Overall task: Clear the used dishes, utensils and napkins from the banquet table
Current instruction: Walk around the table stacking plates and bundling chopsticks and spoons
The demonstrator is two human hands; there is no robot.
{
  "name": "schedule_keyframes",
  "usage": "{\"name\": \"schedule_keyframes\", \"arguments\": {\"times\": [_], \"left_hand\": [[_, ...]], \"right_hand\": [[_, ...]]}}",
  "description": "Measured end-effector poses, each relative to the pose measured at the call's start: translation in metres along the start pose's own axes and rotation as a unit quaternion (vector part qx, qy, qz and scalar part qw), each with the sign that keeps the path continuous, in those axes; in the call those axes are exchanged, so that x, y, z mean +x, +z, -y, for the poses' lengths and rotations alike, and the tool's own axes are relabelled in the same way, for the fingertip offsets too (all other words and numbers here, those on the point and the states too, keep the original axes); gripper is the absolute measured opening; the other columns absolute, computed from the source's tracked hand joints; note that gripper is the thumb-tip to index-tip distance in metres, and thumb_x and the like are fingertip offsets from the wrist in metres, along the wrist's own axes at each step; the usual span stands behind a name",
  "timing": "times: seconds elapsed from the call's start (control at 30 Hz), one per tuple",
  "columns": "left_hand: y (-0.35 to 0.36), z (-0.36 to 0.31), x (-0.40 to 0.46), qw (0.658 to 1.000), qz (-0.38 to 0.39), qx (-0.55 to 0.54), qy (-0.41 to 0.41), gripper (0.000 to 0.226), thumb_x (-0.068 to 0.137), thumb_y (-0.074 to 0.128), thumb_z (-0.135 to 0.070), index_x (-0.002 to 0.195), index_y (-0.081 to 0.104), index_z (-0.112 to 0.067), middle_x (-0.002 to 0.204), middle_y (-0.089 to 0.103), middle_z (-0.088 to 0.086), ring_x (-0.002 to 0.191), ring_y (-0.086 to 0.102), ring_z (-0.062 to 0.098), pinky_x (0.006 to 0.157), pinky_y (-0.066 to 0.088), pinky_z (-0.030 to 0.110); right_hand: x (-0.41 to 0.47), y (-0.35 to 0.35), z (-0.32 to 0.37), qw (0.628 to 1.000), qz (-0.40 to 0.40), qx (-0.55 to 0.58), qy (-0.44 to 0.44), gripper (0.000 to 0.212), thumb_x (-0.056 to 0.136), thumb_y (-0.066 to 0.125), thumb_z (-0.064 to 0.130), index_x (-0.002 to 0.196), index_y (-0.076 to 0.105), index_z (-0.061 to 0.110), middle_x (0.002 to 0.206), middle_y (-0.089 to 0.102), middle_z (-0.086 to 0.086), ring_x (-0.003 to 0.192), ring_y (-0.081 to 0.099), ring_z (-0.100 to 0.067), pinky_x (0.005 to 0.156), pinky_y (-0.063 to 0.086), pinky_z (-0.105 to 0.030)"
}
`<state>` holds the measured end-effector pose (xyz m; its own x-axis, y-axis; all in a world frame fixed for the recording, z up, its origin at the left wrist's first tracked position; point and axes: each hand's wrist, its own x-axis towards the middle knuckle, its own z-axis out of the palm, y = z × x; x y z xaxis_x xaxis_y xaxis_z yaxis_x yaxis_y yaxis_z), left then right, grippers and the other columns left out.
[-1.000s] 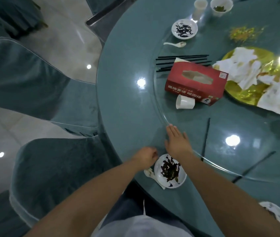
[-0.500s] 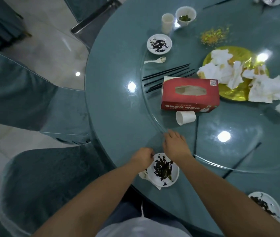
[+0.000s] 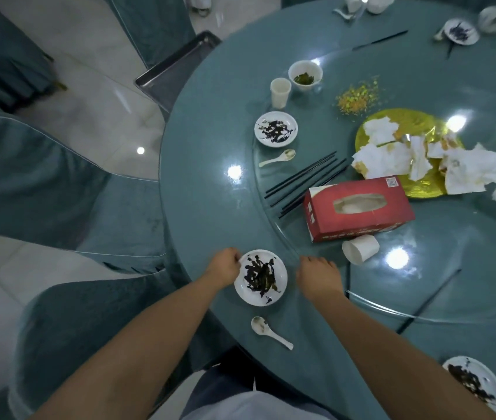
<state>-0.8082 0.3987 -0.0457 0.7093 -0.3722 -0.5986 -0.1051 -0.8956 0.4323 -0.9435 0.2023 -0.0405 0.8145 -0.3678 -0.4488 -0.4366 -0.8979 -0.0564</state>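
A small white plate (image 3: 260, 277) with dark food scraps sits near the table's front edge. My left hand (image 3: 224, 266) grips its left rim. My right hand (image 3: 317, 275) rests just right of the plate, at the rim of the glass turntable (image 3: 422, 316), holding nothing. A used white spoon (image 3: 271, 331) lies on the table below the plate. Farther off are another dirty plate (image 3: 276, 128), a spoon (image 3: 278, 159), several black chopsticks (image 3: 304, 180), a cup (image 3: 280, 92), a bowl (image 3: 305, 72) and crumpled napkins (image 3: 467, 171) on a gold plate (image 3: 422, 192).
A red tissue box (image 3: 358, 212) and a tipped paper cup (image 3: 360, 248) lie on the turntable. Another dirty plate (image 3: 474, 383) is at the front right. A metal tray (image 3: 177, 71) sits at the table's far left edge. Covered chairs (image 3: 43, 177) stand to the left.
My left hand has taken the plate's rim and shifted it off the spoon that it partly covered. My right hand's fingers, stretched flat before, have drawn back from the turntable rim.
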Motion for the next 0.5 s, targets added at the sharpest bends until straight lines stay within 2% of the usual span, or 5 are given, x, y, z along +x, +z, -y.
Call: {"name": "schedule_keyframes", "arguments": {"times": [0.2,0.4,0.5], "left_hand": [[-0.028,-0.002,0.011,0.998,-0.049,-0.043,-0.023,0.016,0.088,0.055,-0.010,0.099,0.066,-0.007,0.098,0.071,0.013,0.095,0.064,0.029,0.080,0.049,0.031],[-0.046,-0.010,0.019,0.991,-0.084,-0.097,-0.043,0.010,0.087,0.057,-0.009,0.095,0.064,-0.009,0.099,0.069,0.012,0.096,0.064,0.029,0.083,0.049,0.032],[-0.052,-0.021,0.022,0.985,-0.094,-0.134,-0.056,0.007,0.087,0.057,-0.009,0.090,0.059,-0.014,0.094,0.067,0.008,0.095,0.064,0.027,0.082,0.049,0.031]], "right_hand": [[0.001,-0.001,0.009,0.998,-0.003,0.049,-0.045,0.036,0.098,0.039,0.027,0.130,0.054,0.019,0.135,0.054,0.000,0.123,0.051,-0.022,0.102,0.038,-0.037],[-0.011,-0.001,0.002,0.999,0.018,0.012,0.030,0.026,0.094,0.042,0.024,0.114,0.057,0.018,0.114,0.066,-0.001,0.105,0.062,-0.023,0.087,0.042,-0.034],[-0.008,-0.008,0.005,1.000,0.009,0.008,0.028,0.026,0.092,0.043,0.023,0.113,0.059,0.016,0.110,0.066,-0.004,0.101,0.062,-0.026,0.082,0.045,-0.033]]}}
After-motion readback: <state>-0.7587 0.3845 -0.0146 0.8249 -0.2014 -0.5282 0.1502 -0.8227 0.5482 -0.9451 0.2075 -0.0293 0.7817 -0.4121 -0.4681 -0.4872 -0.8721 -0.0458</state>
